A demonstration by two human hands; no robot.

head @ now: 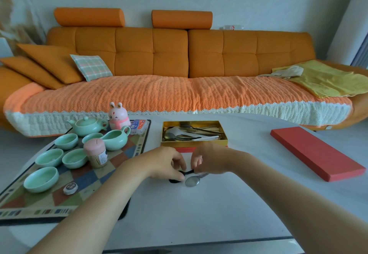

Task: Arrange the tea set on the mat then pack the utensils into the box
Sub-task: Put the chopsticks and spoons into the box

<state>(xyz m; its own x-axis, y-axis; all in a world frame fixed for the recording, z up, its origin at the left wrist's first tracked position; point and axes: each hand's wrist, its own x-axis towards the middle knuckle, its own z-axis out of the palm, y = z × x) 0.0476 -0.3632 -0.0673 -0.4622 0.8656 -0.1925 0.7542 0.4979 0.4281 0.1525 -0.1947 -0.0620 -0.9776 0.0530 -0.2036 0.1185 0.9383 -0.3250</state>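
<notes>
We record, placed against the orange sofa:
- two orange cushions and a plaid pillow, left end
- knitted orange cover, over the seat
- yellow cloth, right end
- clear bottle, atop the backrest
- pink rabbit figure and white worktop, in front

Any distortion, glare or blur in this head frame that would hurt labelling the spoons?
Head view: wide-angle bowing curves the sofa and table edge; soft even light, faint shadows under the left hand and right hand; top-left corner smeared; black spoon legible, no harsh glare on the silver spoon.
</notes>
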